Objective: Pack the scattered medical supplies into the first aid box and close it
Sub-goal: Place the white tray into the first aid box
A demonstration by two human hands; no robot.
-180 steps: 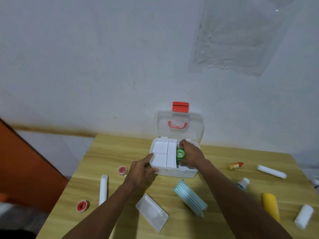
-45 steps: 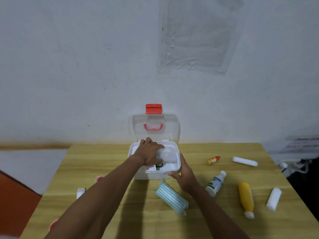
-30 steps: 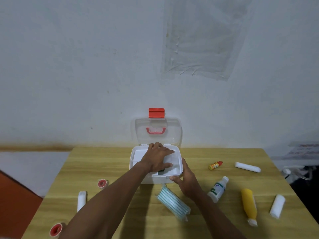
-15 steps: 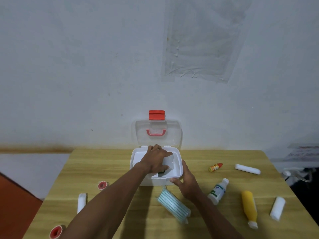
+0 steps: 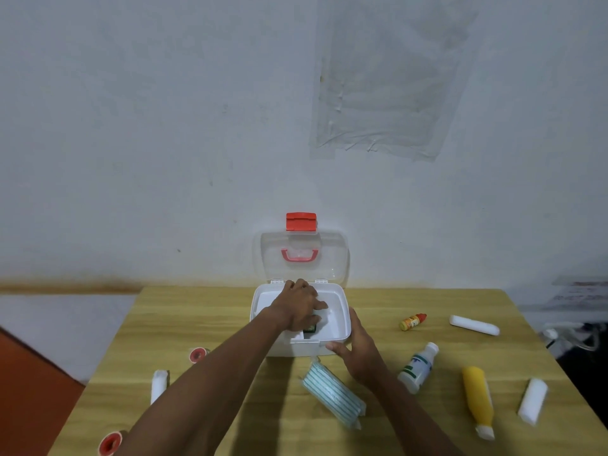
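Observation:
The white first aid box [image 5: 343,319] stands open on the wooden table, its clear lid [image 5: 335,255] upright with a red latch [image 5: 301,221]. My left hand [image 5: 301,306] is inside the box, fingers curled over a clear inner tray [image 5: 324,315]. A green item [image 5: 310,329] shows under the tray at the front. My right hand [image 5: 357,352] grips the box's front right corner. Just below that hand, a striped green-and-white packet [image 5: 332,394] lies on the table.
Right of the box lie a small orange bottle [image 5: 412,321], a white tube [image 5: 473,325], a white bottle [image 5: 418,368], a yellow bottle [image 5: 477,399] and a white roll [image 5: 533,401]. To the left lie another white roll [image 5: 158,385] and two red tape rolls [image 5: 198,354], [image 5: 110,444].
Six seconds ago my right hand put the green item in the box and the clear tray lay on the table. Now my left hand has the tray in the box, lowered slightly.

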